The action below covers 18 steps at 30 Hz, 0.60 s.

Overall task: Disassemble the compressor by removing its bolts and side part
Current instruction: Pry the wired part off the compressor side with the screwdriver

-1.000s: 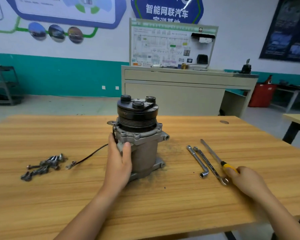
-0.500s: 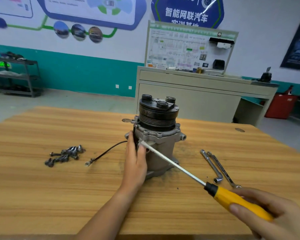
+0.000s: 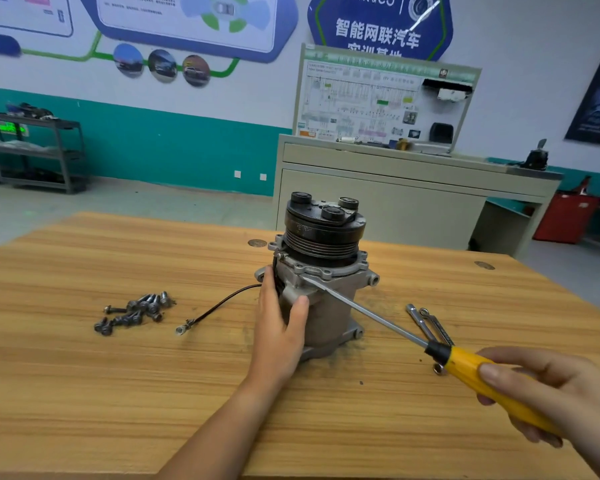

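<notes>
The grey compressor [image 3: 329, 306] stands upright on the wooden table [image 3: 118, 393], its black pulley [image 3: 323, 233] on top. My left hand [image 3: 279, 327] grips its left side, thumb on the front. A yellow-handled screwdriver [image 3: 478, 375] is held in my right hand [image 3: 561, 396] at the lower right. Its blade tip touches the seam under the compressor's top flange [image 3: 312, 271]. Several loose bolts [image 3: 136, 311] lie in a heap to the left.
A black wire with a ring terminal [image 3: 215, 306] runs left from the compressor. Two wrenches [image 3: 430, 327] lie on the table right of it, partly behind the screwdriver. A grey cabinet [image 3: 395, 195] stands beyond the table's far edge.
My right hand picked the screwdriver up from the table beside the wrenches and brought its tip to the compressor's flange seam. My left hand has kept its grip on the body.
</notes>
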Tool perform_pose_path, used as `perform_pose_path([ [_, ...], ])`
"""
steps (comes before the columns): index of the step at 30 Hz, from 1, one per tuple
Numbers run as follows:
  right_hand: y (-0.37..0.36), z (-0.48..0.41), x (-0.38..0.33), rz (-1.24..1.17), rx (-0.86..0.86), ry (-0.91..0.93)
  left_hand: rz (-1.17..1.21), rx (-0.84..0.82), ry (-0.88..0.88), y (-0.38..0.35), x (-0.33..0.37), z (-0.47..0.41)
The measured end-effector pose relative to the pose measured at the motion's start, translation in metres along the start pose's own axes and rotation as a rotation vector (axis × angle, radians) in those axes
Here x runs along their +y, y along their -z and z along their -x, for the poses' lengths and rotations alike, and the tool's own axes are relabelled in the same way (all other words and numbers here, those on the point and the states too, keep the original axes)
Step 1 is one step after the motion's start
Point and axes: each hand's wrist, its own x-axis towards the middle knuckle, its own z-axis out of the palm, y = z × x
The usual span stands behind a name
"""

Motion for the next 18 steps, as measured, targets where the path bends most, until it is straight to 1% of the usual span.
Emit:
perform_pose_path([
  [6, -0.013, 0.002, 0.021, -0.027, 0.036, -0.031, -0.129, -0.004, -0.044, -0.004, -0.003, 0.003],
  [8, -0.027, 0.009, 0.033, -0.047, 0.103, -0.046, -0.162, 0.011, -0.062, -0.005, -0.004, 0.003],
  [11, -0.052, 0.021, 0.050, -0.076, 0.215, -0.069, -0.184, -0.011, -0.068, -0.005, -0.006, 0.004],
  [14, -0.063, 0.028, 0.053, -0.046, 0.203, -0.088, -0.199, -0.013, -0.078, -0.004, -0.006, 0.005],
  [16, -0.048, 0.022, 0.045, -0.008, 0.221, -0.061, -0.225, 0.004, -0.101, -0.005, -0.004, 0.004],
  [18, -0.029, 0.017, 0.024, 0.047, 0.190, 0.042, -0.256, 0.017, -0.118, -0.005, -0.004, 0.004],
])
